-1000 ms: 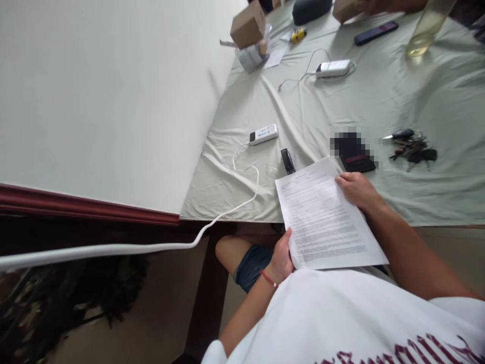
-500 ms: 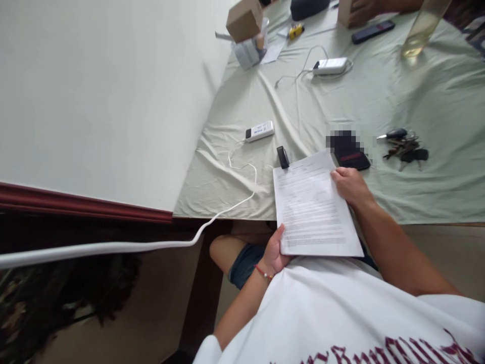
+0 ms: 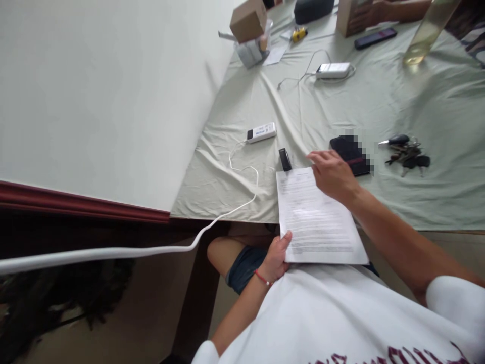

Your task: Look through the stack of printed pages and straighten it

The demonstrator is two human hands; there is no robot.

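Note:
My left hand grips the lower left corner of a printed paper sheet that lies partly on the table edge and partly over my lap. My right hand hovers over the sheet's top right corner, fingers apart and pointing left, holding nothing. Just beyond the paper lie a small black clip-like device and a dark phone. A bunch of keys rests to the right of the phone.
A pale green cloth covers the table. On it lie a white power bank with a white cable, a second white charger, a cardboard box, a glass bottle and another phone. Another person's arm rests at the far edge.
My right hand let go of the paper's top right corner and lifted, sliding left above the sheet. My left hand keeps its hold on the lower corner.

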